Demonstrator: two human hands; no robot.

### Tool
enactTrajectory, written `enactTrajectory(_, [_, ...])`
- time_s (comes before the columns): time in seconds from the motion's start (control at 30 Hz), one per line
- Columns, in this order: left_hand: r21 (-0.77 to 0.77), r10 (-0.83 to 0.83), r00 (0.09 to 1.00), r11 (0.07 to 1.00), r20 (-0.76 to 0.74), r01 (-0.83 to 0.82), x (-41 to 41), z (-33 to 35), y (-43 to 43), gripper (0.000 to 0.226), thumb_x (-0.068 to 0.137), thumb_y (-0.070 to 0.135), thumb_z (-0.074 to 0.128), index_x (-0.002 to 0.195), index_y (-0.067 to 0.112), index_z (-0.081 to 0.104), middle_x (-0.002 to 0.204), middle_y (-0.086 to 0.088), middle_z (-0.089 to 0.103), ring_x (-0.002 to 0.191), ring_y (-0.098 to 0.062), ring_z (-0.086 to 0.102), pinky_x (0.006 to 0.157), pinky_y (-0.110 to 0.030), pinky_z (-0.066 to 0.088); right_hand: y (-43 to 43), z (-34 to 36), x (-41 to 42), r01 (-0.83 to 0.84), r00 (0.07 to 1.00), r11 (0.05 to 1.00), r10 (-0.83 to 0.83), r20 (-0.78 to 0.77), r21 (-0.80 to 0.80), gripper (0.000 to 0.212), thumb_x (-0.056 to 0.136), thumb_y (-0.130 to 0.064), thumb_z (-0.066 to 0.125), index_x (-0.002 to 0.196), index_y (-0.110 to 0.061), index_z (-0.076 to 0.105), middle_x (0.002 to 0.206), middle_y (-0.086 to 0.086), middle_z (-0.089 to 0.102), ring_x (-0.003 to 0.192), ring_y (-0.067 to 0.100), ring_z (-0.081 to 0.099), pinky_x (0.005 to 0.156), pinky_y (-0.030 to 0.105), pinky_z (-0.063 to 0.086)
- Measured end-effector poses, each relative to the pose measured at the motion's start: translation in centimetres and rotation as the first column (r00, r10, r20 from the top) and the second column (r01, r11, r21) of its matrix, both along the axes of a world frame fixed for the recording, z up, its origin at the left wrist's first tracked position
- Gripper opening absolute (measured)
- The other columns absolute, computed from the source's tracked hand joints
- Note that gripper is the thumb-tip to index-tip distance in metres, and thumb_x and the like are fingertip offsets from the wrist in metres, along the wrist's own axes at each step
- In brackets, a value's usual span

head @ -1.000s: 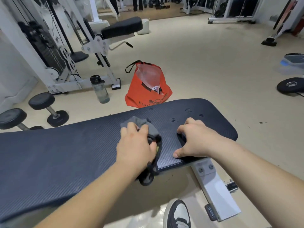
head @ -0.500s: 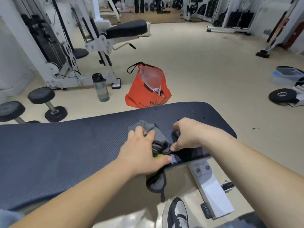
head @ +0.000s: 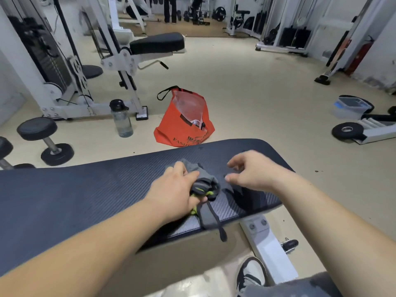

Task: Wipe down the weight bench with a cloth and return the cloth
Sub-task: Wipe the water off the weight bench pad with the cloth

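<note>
Right hand [head: 255,172] has lifted off the cloth [head: 206,182] and hovers, fingers loosely spread, holding nothing. Left hand [head: 175,187] grips the bunched cloth on the counter [head: 85,189], fingertips partly hidden in folds.

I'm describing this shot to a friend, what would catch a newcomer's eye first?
The left hand grips a bunched grey cloth on the dark bench pad in the foreground, while the right hand hovers open beside it. Behind the bench, a bright orange bag stands on the floor, a water bottle to its left.
</note>
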State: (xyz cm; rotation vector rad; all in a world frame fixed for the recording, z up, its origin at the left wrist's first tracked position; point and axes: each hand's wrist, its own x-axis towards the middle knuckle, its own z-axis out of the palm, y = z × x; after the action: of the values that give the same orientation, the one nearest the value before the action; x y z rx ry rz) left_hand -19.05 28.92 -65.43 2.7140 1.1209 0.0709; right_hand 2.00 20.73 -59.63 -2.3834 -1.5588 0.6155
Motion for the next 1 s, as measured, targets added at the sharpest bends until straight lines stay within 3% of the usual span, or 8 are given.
enactTrajectory(0.07, [-0.004,0.087,0.996,0.996,-0.024,-0.087,0.4,0.1,3.2,0.070,0.085,0.070,0.055,0.143,0.033,0.045,0.127,-0.006,0.041,0.123,-0.030,0.043,0.100,-0.047,0.049,1.0,-0.5,1.2,0.047,0.999,0.993,-0.048,0.012,0.106,0.050,0.086,-0.038,0.076,0.132,-0.022,0.067,0.131,0.000,0.068,0.117,0.016,0.063,0.103,0.026,0.046])
enactTrajectory(0.17, [-0.004,0.234,0.972,0.972,-0.020,-0.234,2.2,0.2,5.5,0.064,0.084,0.068,0.056,0.134,0.028,0.050,0.125,-0.010,0.040,0.122,-0.034,0.042,0.099,-0.049,0.050,1.7,-1.6,2.1,-0.013,1.000,0.999,0.014,-0.016,0.053,0.084,0.077,-0.050,0.083,0.149,-0.021,0.050,0.150,0.001,0.049,0.142,0.022,0.042,0.117,0.037,0.036])
enactTrajectory(0.33, [-0.077,-0.170,0.981,0.984,-0.092,0.163,1.8,0.4,4.8,0.086,0.073,0.081,0.050,0.147,0.041,0.039,0.126,0.002,0.037,0.120,-0.023,0.044,0.102,-0.042,0.048,3.4,-2.8,1.2,-0.173,0.980,0.981,0.180,0.082,-0.090,0.136,0.056,-0.068,0.088,0.164,-0.024,0.017,0.173,-0.002,0.009,0.159,0.021,-0.007,0.129,0.047,0.001])
enactTrajectory(0.43, [-0.022,-0.078,0.992,0.997,-0.095,0.076,1.1,0.2,8.4,0.088,0.077,0.078,0.052,0.154,0.039,0.033,0.133,0.003,0.037,0.127,-0.022,0.044,0.105,-0.041,0.046,4.7,-3.1,0.6,-0.155,0.982,0.971,0.172,0.081,-0.182,0.143,0.053,-0.069,0.088,0.164,-0.025,0.010,0.173,-0.002,-0.003,0.157,0.021,-0.022,0.125,0.054,-0.012])
enactTrajectory(0.53, [0.035,0.059,0.995,0.998,-0.078,-0.057,2.5,0.0,9.7,0.076,0.087,0.065,0.057,0.151,0.031,0.038,0.137,-0.006,0.037,0.128,-0.030,0.039,0.109,-0.042,0.041,5.3,-3.5,0.4,-0.166,0.982,0.965,0.180,0.055,-0.202,0.139,0.053,-0.070,0.087,0.163,-0.022,0.017,0.174,-0.002,0.005,0.157,0.019,-0.021,0.123,0.058,-0.016])
enactTrajectory(0.7, [0.151,-0.125,0.978,0.977,-0.166,0.151,3.3,0.3,9.6,0.069,0.088,0.061,0.054,0.151,0.039,0.037,0.142,0.000,0.038,0.127,-0.027,0.039,0.105,-0.044,0.043,4.6,-3.4,1.1,-0.149,0.988,0.985,0.152,0.034,-0.086,0.141,0.052,-0.069,0.088,0.164,-0.025,0.014,0.173,-0.004,0.000,0.157,0.015,-0.020,0.124,0.054,-0.016])
enactTrajectory(0.87, [0.070,0.117,0.992,0.991,-0.053,-0.114,7.5,-0.3,11.5,0.055,0.089,0.050,0.056,0.143,0.038,0.047,0.144,0.009,0.054,0.125,-0.028,0.039,0.103,-0.042,0.044,2.1,-2.2,3.2,-0.036,0.999,0.997,0.038,-0.026,0.065,0.134,0.061,-0.058,0.091,0.164,-0.022,0.013,0.173,-0.004,0.008,0.159,0.013,-0.007,0.129,0.044,0.003])
enactTrajectory(1.0, [0.040,-0.056,0.998,0.998,0.019,0.055,7.9,-1.4,7.2,0.072,0.089,0.031,0.061,0.156,0.028,0.035,0.164,0.008,0.033,0.151,-0.020,0.025,0.121,-0.035,0.031,-0.4,-2.0,5.0,0.048,0.998,0.999,-0.047,-0.045,0.015,0.139,0.060,-0.058,0.092,0.165,-0.021,0.009,0.173,-0.001,0.005,0.159,0.016,-0.005,0.129,0.041,0.007])
